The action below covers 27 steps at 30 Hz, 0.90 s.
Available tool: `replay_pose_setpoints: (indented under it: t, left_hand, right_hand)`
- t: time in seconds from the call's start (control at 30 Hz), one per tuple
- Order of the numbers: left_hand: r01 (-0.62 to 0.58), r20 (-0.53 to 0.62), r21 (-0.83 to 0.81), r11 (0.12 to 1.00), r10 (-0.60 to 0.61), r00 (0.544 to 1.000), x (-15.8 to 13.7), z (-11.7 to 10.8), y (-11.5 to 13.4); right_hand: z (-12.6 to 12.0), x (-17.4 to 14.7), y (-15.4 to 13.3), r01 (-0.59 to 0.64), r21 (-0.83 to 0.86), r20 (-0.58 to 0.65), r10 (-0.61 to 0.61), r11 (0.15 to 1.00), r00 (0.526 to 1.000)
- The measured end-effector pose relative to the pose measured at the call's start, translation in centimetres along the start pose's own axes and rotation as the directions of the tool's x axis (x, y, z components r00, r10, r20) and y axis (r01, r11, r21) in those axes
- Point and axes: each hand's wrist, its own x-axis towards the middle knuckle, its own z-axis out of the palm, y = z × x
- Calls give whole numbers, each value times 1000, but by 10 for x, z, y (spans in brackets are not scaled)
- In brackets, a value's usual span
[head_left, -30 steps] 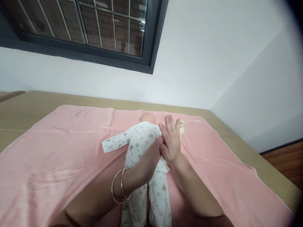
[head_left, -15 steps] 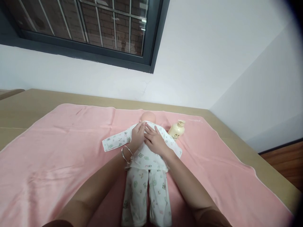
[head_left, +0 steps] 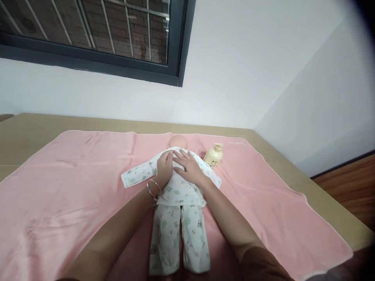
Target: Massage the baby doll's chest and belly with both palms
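A doll (head_left: 178, 141) lies stretched out on a pink blanket (head_left: 88, 168), its smooth head pointing away from me. It wears a white printed pajama top (head_left: 181, 193) and matching pants (head_left: 166, 238). At the upper chest, just below the neck, my left hand (head_left: 165, 168) has its fingers pressed together on the top's fabric; its fingertips are partly hidden. Right beside it, my right hand (head_left: 189, 168) lies flat on the top with fingers spread. One sleeve (head_left: 137, 173) reaches out to the left, and the other slopes down to the right behind my right wrist.
A pale yellow pump bottle (head_left: 214, 155) leans or lies on the blanket right of the doll's shoulder. The blanket covers most of a wooden table (head_left: 290, 203). Behind the table stand a white wall (head_left: 222, 78) and a dark-framed barred window (head_left: 172, 72).
The view has shifted slightly, so everything sits a little further left. My right hand's fingers have spread and moved up a little on the top. My left hand stays near the collar.
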Motion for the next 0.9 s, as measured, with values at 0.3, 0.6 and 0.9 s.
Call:
replay_pose_setpoints:
  t: [0.3, 0.6, 0.9]
  left_hand:
    - [-84, -48, 43, 996, 86, 995, -4, 0, -5]
    - [-217, 3, 246, 945, 223, 975, -3, 3, -8]
    - [-170, -12, 445, 879, 195, 981, -1, 6, -18]
  right_hand:
    - [15, -4, -16, -293, -170, -195, 260, 941, 946]
    - [14, -3, -1, -197, -80, -238, 174, 977, 956]
    - [10, 7, -2, -417, -85, -235, 388, 905, 891]
